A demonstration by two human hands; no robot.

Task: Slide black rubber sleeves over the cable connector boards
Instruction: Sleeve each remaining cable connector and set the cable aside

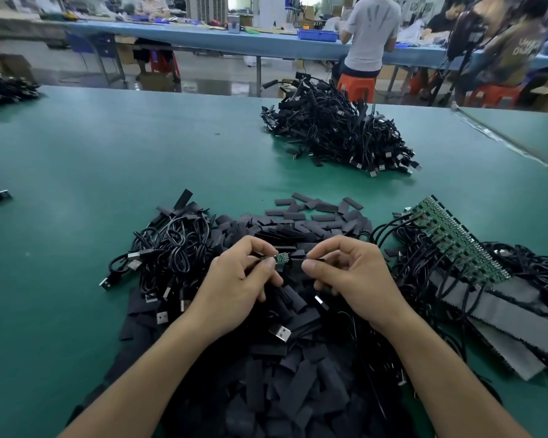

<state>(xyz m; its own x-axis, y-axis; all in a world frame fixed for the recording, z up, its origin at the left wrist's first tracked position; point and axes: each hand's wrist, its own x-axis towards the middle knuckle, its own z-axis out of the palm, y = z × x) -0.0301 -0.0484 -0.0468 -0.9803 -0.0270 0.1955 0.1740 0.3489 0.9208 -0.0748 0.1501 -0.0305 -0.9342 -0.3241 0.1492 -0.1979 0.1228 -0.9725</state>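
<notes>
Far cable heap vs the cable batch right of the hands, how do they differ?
The far cable heap has its ends sleeved in black; the right cable batch shows bare green boards. The far cable heap is a loose tangle; the right cable batch has its boards lined up in a row. Both are black cables on the green table.

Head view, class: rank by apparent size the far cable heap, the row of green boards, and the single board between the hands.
1. Far cable heap
2. Row of green boards
3. Single board, clearly smallest
</notes>
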